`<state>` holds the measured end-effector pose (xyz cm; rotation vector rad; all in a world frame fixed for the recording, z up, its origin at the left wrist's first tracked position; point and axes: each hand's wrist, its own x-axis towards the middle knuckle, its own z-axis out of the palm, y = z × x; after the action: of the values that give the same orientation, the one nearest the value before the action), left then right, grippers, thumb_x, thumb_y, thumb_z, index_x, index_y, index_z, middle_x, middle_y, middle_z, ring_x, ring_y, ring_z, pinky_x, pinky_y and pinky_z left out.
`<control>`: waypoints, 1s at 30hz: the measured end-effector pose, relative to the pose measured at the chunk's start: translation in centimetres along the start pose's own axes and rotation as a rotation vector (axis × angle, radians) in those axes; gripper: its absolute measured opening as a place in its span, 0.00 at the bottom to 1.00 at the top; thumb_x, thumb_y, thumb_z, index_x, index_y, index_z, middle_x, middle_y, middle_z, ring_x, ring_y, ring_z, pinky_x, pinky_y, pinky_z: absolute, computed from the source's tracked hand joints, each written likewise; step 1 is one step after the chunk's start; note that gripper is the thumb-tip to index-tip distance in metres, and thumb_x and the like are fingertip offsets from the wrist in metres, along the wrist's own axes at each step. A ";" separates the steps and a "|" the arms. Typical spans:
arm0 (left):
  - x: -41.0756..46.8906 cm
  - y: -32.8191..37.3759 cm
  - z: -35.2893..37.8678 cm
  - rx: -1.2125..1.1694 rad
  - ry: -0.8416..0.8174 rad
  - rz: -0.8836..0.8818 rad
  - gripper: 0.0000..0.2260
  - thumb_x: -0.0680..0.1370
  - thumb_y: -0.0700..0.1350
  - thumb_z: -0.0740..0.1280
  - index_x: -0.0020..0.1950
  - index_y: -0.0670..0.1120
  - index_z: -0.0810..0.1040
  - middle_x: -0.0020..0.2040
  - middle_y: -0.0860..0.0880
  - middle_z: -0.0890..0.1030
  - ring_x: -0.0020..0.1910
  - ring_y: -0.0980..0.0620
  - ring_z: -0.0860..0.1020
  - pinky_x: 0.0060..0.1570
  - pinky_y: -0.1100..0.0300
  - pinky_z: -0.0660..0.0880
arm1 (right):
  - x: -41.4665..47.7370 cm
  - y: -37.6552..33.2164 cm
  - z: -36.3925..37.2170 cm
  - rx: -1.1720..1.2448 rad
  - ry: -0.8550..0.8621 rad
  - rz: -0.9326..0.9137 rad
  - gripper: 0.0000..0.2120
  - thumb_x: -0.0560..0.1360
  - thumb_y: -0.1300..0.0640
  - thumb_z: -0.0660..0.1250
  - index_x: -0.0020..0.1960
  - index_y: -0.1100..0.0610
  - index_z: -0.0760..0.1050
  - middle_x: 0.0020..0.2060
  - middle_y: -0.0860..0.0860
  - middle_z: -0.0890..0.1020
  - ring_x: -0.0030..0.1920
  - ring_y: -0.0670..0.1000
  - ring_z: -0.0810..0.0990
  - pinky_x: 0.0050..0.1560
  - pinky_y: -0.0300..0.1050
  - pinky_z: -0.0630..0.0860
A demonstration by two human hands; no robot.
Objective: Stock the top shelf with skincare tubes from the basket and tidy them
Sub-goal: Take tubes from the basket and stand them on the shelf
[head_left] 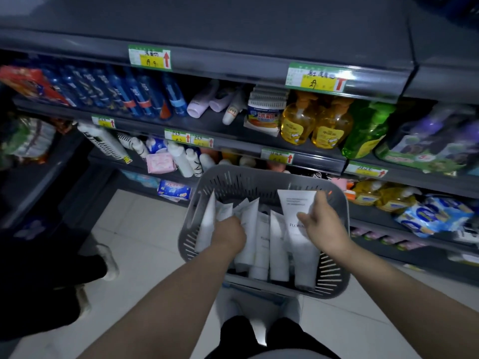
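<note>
A grey slotted basket (334,278) stands in front of me at the foot of the shelving, and several white skincare tubes (277,255) lie in it. My right hand (324,226) grips one white tube (295,206) by its side and holds it tilted above the others, crimped end up. My left hand (229,233) reaches down into the left part of the basket, fingers curled among the tubes around one of them (207,226). The dark top shelf (233,24) runs across the top of the view, and its surface looks bare.
Lower shelves hold blue bottles (134,94), yellow pump bottles (313,123), green refill bags (368,128) and white bottles (181,159). Price tags (149,57) hang on the shelf edges. Another person's shoes (108,260) stand on the tiled floor at left.
</note>
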<state>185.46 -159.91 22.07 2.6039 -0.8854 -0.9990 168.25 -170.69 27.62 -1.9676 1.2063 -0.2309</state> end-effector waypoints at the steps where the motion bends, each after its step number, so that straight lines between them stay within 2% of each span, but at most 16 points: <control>1: -0.1 0.5 0.7 0.007 -0.005 -0.031 0.13 0.81 0.40 0.57 0.61 0.37 0.75 0.60 0.39 0.79 0.60 0.41 0.77 0.57 0.56 0.73 | -0.1 0.2 -0.6 -0.014 -0.008 -0.022 0.13 0.78 0.61 0.64 0.45 0.58 0.58 0.30 0.52 0.69 0.31 0.49 0.70 0.31 0.48 0.64; 3: -0.1 1.4 1.8 0.015 -0.010 -0.044 0.16 0.82 0.42 0.59 0.68 0.37 0.68 0.65 0.39 0.75 0.64 0.42 0.74 0.59 0.56 0.71 | -0.2 0.7 -1.3 -0.039 -0.065 -0.037 0.11 0.78 0.60 0.63 0.46 0.57 0.59 0.31 0.53 0.72 0.32 0.52 0.73 0.34 0.50 0.68; 5: -0.1 1.8 2.3 -0.010 0.019 -0.058 0.23 0.80 0.47 0.63 0.71 0.37 0.63 0.67 0.40 0.72 0.66 0.42 0.73 0.59 0.55 0.71 | -0.3 1.4 -1.5 -0.049 -0.107 -0.028 0.09 0.78 0.59 0.62 0.49 0.58 0.61 0.37 0.57 0.76 0.40 0.58 0.78 0.41 0.52 0.73; 7: 0.4 1.9 2.2 -0.076 0.031 -0.092 0.29 0.76 0.50 0.69 0.70 0.38 0.63 0.67 0.40 0.73 0.65 0.42 0.73 0.58 0.55 0.72 | -0.6 1.9 -1.7 -0.042 -0.120 -0.005 0.09 0.79 0.58 0.62 0.53 0.60 0.64 0.41 0.59 0.78 0.45 0.60 0.79 0.44 0.53 0.75; 10: 1.1 1.9 1.9 -0.087 -0.040 -0.138 0.32 0.71 0.50 0.74 0.69 0.39 0.66 0.66 0.43 0.75 0.64 0.44 0.74 0.58 0.56 0.72 | -0.6 2.4 -1.7 -0.016 -0.123 -0.010 0.08 0.79 0.58 0.62 0.55 0.58 0.66 0.44 0.62 0.80 0.45 0.61 0.80 0.43 0.54 0.76; 12: 1.0 2.1 2.2 -0.059 -0.084 -0.131 0.29 0.68 0.49 0.76 0.65 0.41 0.73 0.63 0.45 0.78 0.61 0.46 0.77 0.57 0.58 0.74 | -0.4 2.4 -1.7 0.000 -0.127 -0.030 0.06 0.79 0.59 0.61 0.53 0.55 0.65 0.40 0.56 0.79 0.44 0.59 0.79 0.38 0.48 0.72; 14: 0.6 2.3 2.5 -0.079 -0.077 -0.125 0.22 0.66 0.47 0.77 0.58 0.43 0.78 0.58 0.46 0.81 0.57 0.46 0.78 0.53 0.59 0.75 | -0.1 2.5 -1.7 0.008 -0.133 -0.050 0.06 0.79 0.59 0.61 0.53 0.53 0.65 0.43 0.51 0.78 0.46 0.54 0.79 0.39 0.46 0.71; 17: -0.2 2.3 2.6 -0.083 -0.004 -0.084 0.21 0.68 0.46 0.75 0.57 0.43 0.75 0.57 0.44 0.79 0.57 0.45 0.77 0.48 0.60 0.72 | 0.2 2.4 -1.6 0.033 -0.122 -0.076 0.07 0.79 0.59 0.61 0.56 0.55 0.66 0.50 0.52 0.78 0.50 0.52 0.78 0.45 0.46 0.73; 19: -1.0 2.2 2.2 -0.107 0.033 -0.032 0.22 0.70 0.46 0.73 0.60 0.43 0.71 0.58 0.44 0.79 0.58 0.44 0.77 0.47 0.61 0.69 | 0.2 2.2 -1.5 0.050 -0.100 -0.095 0.07 0.79 0.60 0.61 0.55 0.55 0.66 0.49 0.51 0.77 0.50 0.52 0.76 0.42 0.43 0.68; 21: -1.5 1.8 1.5 -0.170 0.084 0.038 0.23 0.72 0.45 0.73 0.64 0.44 0.69 0.60 0.45 0.78 0.60 0.45 0.76 0.52 0.60 0.70 | -0.1 1.8 -1.4 0.065 -0.056 -0.129 0.06 0.78 0.61 0.62 0.53 0.55 0.67 0.48 0.52 0.76 0.49 0.52 0.75 0.41 0.42 0.64; 23: -2.1 1.5 0.1 -0.330 0.149 0.103 0.22 0.72 0.43 0.73 0.64 0.46 0.70 0.60 0.46 0.79 0.60 0.45 0.77 0.58 0.55 0.74 | -0.5 0.9 -1.4 0.077 -0.009 -0.176 0.06 0.78 0.62 0.62 0.52 0.54 0.67 0.46 0.52 0.76 0.47 0.52 0.75 0.40 0.41 0.64; 25: -2.9 1.3 -1.7 -0.584 0.202 0.164 0.20 0.73 0.41 0.73 0.61 0.49 0.71 0.57 0.48 0.80 0.59 0.47 0.78 0.59 0.49 0.76 | -0.7 -0.5 -1.4 0.087 0.021 -0.213 0.06 0.78 0.62 0.62 0.53 0.54 0.68 0.43 0.51 0.76 0.44 0.51 0.75 0.37 0.41 0.66; 28: -4.3 0.5 -5.5 -0.815 0.269 0.237 0.18 0.76 0.40 0.70 0.63 0.50 0.72 0.54 0.54 0.79 0.55 0.53 0.78 0.57 0.54 0.76 | -1.0 -3.8 -0.9 0.063 0.072 -0.242 0.09 0.78 0.60 0.63 0.51 0.51 0.64 0.33 0.47 0.74 0.34 0.46 0.73 0.30 0.37 0.62; 30: -5.0 -0.5 -8.6 -0.891 0.319 0.268 0.14 0.77 0.42 0.68 0.61 0.52 0.73 0.54 0.54 0.80 0.55 0.53 0.79 0.56 0.54 0.77 | -1.0 -6.5 0.3 0.057 0.109 -0.248 0.08 0.78 0.60 0.63 0.47 0.55 0.63 0.31 0.49 0.73 0.33 0.51 0.73 0.30 0.43 0.63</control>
<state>188.47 -156.57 30.96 1.7583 -0.5117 -0.6553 172.19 -168.23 32.28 -2.0748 1.0091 -0.4984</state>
